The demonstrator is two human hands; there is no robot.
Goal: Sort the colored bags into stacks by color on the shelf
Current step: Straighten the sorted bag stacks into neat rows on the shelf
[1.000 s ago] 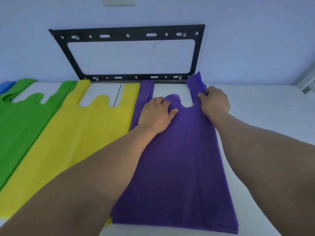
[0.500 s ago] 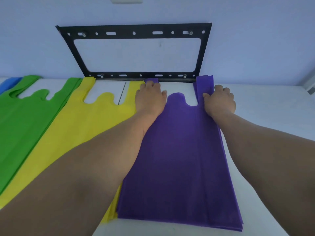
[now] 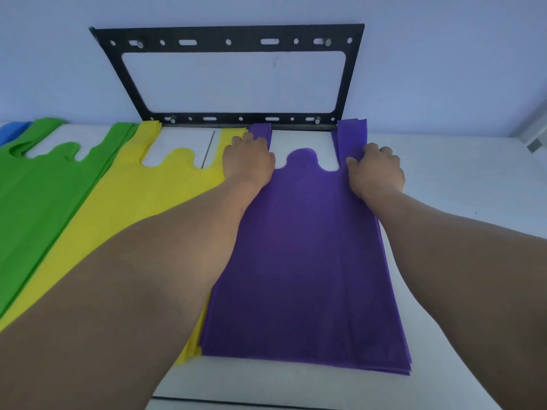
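Note:
A stack of purple bags [image 3: 307, 261] lies flat on the white shelf [image 3: 461, 184], its two handle straps reaching the wall. My left hand [image 3: 248, 161] rests palm down on the left strap, fingers together, pressing it flat. My right hand [image 3: 374, 170] sits on the right strap with the thumb on top and the fingers curled over the stack's outer edge. A yellow stack [image 3: 127, 214] lies directly left of the purple one, slightly under its edge. A green stack [image 3: 38, 202] lies further left. A bit of blue bag [image 3: 13, 130] shows at the far left.
A black metal bracket frame [image 3: 231, 39] is fixed to the wall right behind the bags' handles. Bare white shelf surface extends to the right of the purple stack. The shelf's front edge [image 3: 236, 402] runs just below the stacks.
My left hand slid from the purple bag's middle up onto its left strap. The right strap, lifted and crooked before, now lies straight and flat under my right hand.

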